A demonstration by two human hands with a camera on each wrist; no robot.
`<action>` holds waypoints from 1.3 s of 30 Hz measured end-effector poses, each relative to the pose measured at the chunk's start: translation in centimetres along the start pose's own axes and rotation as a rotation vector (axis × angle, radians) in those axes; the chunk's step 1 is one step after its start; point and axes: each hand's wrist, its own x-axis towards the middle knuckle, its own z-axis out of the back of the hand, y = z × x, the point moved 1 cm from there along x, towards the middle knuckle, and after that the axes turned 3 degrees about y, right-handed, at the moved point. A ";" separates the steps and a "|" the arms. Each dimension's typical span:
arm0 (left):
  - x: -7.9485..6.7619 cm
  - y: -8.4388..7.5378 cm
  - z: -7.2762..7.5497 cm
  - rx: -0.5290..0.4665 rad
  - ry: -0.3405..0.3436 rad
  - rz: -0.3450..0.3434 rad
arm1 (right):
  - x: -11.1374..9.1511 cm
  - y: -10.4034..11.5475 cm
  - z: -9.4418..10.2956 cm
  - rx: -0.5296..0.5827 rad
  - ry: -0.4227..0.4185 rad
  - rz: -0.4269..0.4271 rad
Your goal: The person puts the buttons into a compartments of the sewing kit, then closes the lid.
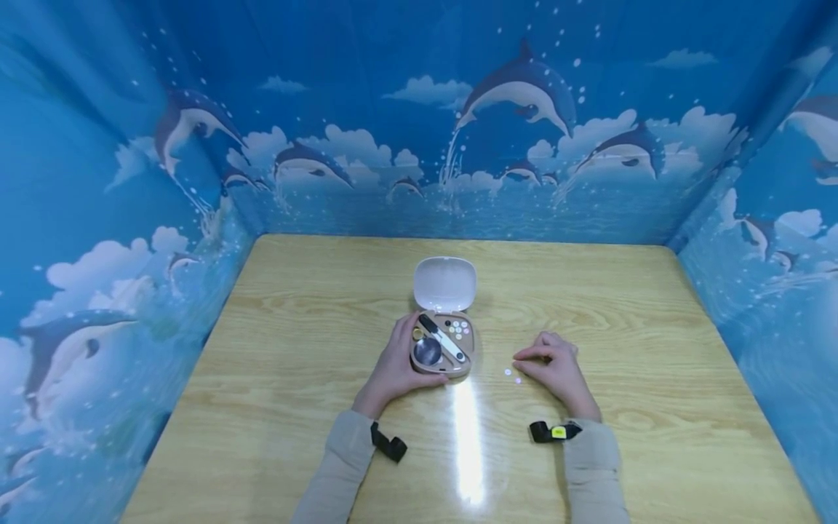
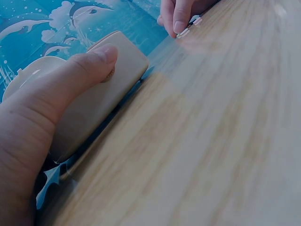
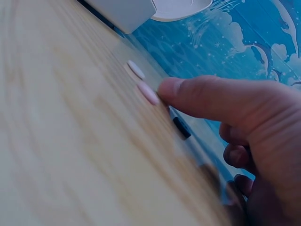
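Note:
A small beige case [image 1: 463, 372] stands on the table with its white lid [image 1: 445, 285] tipped back. My left hand [image 1: 398, 362] grips its left side, with the thumb [image 2: 96, 63] along the front wall. Inside lie a white tool with a black end [image 1: 447, 342], a round dark disc [image 1: 428, 352], a small gold piece [image 1: 417, 334] and several small buttons [image 1: 459, 329]. To the right, my right hand [image 1: 553, 367] has thumb and index tips close together at the tabletop, beside a white button [image 3: 136, 69] and a pink button [image 3: 148, 92]. I cannot tell whether those fingertips pinch anything.
The wood-grain table [image 1: 294, 313] is bounded at the back and sides by blue curtains [image 1: 366, 145] printed with dolphins. A bright streak of reflected light [image 1: 468, 444] runs down the tabletop between the forearms. Both wrists wear black straps with small cameras [image 1: 393, 449].

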 end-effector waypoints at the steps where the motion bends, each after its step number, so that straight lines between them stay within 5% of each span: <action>1: 0.0 0.0 0.0 0.001 0.002 0.002 | 0.0 0.0 0.0 -0.001 -0.006 0.005; 39: 0.0 0.0 0.0 -0.001 0.002 0.002 | 0.1 0.2 -0.2 -0.029 -0.034 0.023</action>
